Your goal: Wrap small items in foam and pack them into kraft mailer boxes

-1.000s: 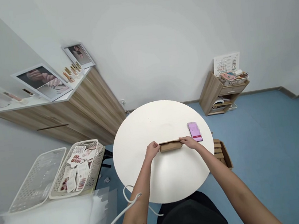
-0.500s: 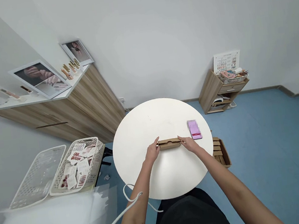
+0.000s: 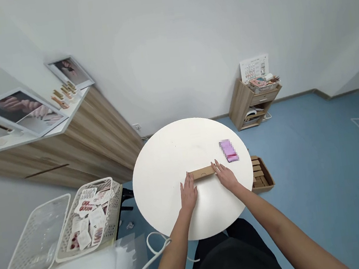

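A long, flat cardboard box [image 3: 203, 172] lies on the round white table [image 3: 167, 171], a little in front of the table's middle. My left hand [image 3: 188, 193] lies flat on the tabletop with its spread fingertips against the box's left end. My right hand [image 3: 225, 177] rests with spread fingers over the box's right end. Neither hand visibly grips the box. Behind my right hand lies a phone in a pink case [image 3: 229, 150], its surface blurred out.
A white basket of printed cards [image 3: 91, 219] and a clear lattice tray [image 3: 36, 241] stand to the left. An open cardboard box [image 3: 260, 174] sits on the blue floor beyond the table's right edge. A white cable [image 3: 154, 248] runs near my left forearm.
My hands have flattened out from gripping the box's ends, and the box now looks longer and flatter. The whole view has swung slightly, with the room shifting left.
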Demonstrator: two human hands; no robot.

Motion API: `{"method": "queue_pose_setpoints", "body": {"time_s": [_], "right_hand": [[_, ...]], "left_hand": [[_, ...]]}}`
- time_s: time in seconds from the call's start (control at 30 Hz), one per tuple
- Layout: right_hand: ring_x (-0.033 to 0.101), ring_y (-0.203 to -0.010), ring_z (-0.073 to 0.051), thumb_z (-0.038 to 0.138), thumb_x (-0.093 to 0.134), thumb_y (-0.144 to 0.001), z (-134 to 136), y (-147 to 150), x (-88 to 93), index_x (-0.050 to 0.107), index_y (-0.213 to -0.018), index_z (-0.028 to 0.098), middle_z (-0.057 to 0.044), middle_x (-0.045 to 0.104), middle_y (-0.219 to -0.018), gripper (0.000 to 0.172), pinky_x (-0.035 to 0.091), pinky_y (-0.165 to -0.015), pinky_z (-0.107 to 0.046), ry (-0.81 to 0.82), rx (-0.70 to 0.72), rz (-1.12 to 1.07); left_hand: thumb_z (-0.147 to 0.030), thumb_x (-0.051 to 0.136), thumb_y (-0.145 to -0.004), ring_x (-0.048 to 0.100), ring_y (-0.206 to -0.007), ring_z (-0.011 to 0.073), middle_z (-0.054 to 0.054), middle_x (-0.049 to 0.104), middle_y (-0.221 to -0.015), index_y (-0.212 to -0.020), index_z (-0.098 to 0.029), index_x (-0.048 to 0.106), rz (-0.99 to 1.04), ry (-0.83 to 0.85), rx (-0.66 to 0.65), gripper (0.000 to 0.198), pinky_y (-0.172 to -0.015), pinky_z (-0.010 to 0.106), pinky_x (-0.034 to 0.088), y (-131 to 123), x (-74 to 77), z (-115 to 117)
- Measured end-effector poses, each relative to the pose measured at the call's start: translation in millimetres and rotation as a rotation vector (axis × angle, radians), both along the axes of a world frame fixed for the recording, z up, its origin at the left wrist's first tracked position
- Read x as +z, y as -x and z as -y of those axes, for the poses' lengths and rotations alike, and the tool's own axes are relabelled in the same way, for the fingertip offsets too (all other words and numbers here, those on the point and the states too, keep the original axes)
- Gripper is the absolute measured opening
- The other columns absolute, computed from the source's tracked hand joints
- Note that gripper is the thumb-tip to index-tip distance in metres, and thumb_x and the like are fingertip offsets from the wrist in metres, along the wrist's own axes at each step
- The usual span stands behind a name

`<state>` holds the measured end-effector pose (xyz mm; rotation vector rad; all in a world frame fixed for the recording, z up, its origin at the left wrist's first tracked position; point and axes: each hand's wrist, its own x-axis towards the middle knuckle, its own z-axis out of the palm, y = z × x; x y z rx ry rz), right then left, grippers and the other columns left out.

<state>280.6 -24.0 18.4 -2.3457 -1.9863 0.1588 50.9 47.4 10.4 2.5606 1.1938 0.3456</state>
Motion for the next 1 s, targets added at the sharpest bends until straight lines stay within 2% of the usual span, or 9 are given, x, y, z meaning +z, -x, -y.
{"method": "queue_pose_setpoints", "body": {"time_s": [0.13, 0.2, 0.3, 0.4, 0.5, 0.63, 0.77, 0.87, 1.0], "right_hand": [[0.058, -0.112, -0.023, 0.011, 0.039, -0.089, 0, 18, 9.5, 0.026, -0.149, 0.023, -0.011, 0.028, -0.158, 0.062, 0.051, -0.080, -0.031, 0.037, -0.137, -0.213], [0.062, -0.103, -0.021, 0.011, 0.044, -0.087, 1, 24, 18.2, 0.038, -0.140, 0.023, -0.010, 0.035, -0.154, 0.055, 0.049, -0.079, -0.030, 0.060, -0.197, -0.305], [0.063, -0.094, -0.019, 0.010, 0.049, -0.085, 11, 26, 32.5, 0.045, -0.128, 0.026, -0.006, 0.053, -0.137, 0.046, 0.046, -0.078, -0.027, 0.045, -0.240, -0.407], [0.061, -0.092, -0.018, 0.012, 0.053, -0.084, 31, 17, 46.0, 0.047, -0.123, 0.027, -0.003, 0.060, -0.123, 0.042, 0.044, -0.077, -0.026, -0.021, -0.236, -0.441], [0.058, -0.101, -0.020, 0.016, 0.054, -0.086, 58, -8, 58.0, 0.045, -0.128, 0.026, -0.005, 0.059, -0.123, 0.044, 0.044, -0.082, -0.028, -0.149, -0.217, -0.446], [0.053, -0.110, -0.023, 0.021, 0.056, -0.086, 104, -69, 73.1, 0.038, -0.141, 0.023, -0.009, 0.059, -0.123, 0.057, 0.044, -0.090, -0.035, -0.308, -0.276, -0.482], [0.050, -0.117, -0.023, 0.018, 0.057, -0.082, 177, -154, 87.8, 0.048, -0.136, 0.025, -0.008, 0.059, -0.125, 0.055, 0.040, -0.100, -0.039, -0.367, -0.322, -0.559], [0.051, -0.118, -0.023, 0.018, 0.057, -0.079, 242, -218, 94.7, 0.051, -0.133, 0.026, -0.006, 0.059, -0.127, 0.055, 0.040, -0.101, -0.039, -0.356, -0.357, -0.653], [0.057, -0.108, -0.020, 0.022, 0.061, -0.078, 309, -284, 89.8, 0.053, -0.127, 0.025, -0.005, 0.061, -0.123, 0.050, 0.047, -0.089, -0.032, -0.269, -0.354, -0.810]], "left_hand": [[-0.016, 0.036, -0.092, 0.035, -0.141, 0.0260, 0.013, 0.012, -0.162, -0.153, -0.027, 0.005, 0.132, 0.101, -0.100, 0.070, -0.104, 0.048, 0.043, 5, 8.2, -12], [-0.015, 0.039, -0.089, 0.041, -0.137, 0.0260, 0.013, 0.022, -0.159, -0.151, -0.026, 0.012, 0.159, 0.124, -0.140, 0.069, -0.096, 0.041, 0.050, 5, 14.5, -21], [-0.015, 0.046, -0.087, 0.058, -0.118, 0.0267, 0.012, 0.045, -0.142, -0.146, -0.027, 0.027, 0.100, 0.105, -0.172, 0.063, -0.088, 0.039, 0.054, 1, 25.8, -31], [-0.021, 0.050, -0.089, 0.066, -0.092, 0.0231, 0.009, 0.052, -0.128, -0.136, -0.029, 0.044, 0.054, 0.081, -0.208, 0.048, -0.077, 0.036, 0.056, -11, 39.9, -29], [-0.026, 0.050, -0.091, 0.066, -0.085, 0.0210, 0.007, 0.054, -0.124, -0.131, -0.031, 0.049, 0.108, 0.088, -0.242, 0.040, -0.073, 0.034, 0.055, -33, 57.1, -15], [-0.029, 0.052, -0.091, 0.063, -0.095, 0.0202, 0.005, 0.053, -0.122, -0.130, -0.031, 0.051, 0.231, 0.188, -0.257, 0.039, -0.080, 0.033, 0.055, -87, 79.9, 22], [-0.032, 0.056, -0.089, 0.060, -0.107, 0.0199, 0.005, 0.053, -0.121, -0.129, -0.030, 0.053, 0.356, 0.368, -0.323, 0.040, -0.092, 0.035, 0.054, -167, 87.6, 78], [-0.036, 0.057, -0.088, 0.059, -0.110, 0.0201, 0.006, 0.054, -0.122, -0.128, -0.028, 0.054, 0.408, 0.546, -0.386, 0.042, -0.094, 0.036, 0.054, -232, 75.5, 125], [-0.040, 0.061, -0.084, 0.060, -0.111, 0.0216, 0.008, 0.056, -0.126, -0.125, -0.024, 0.057, 0.451, 0.749, -0.447, 0.044, -0.093, 0.035, 0.054, -302, 34.5, 179]]}}
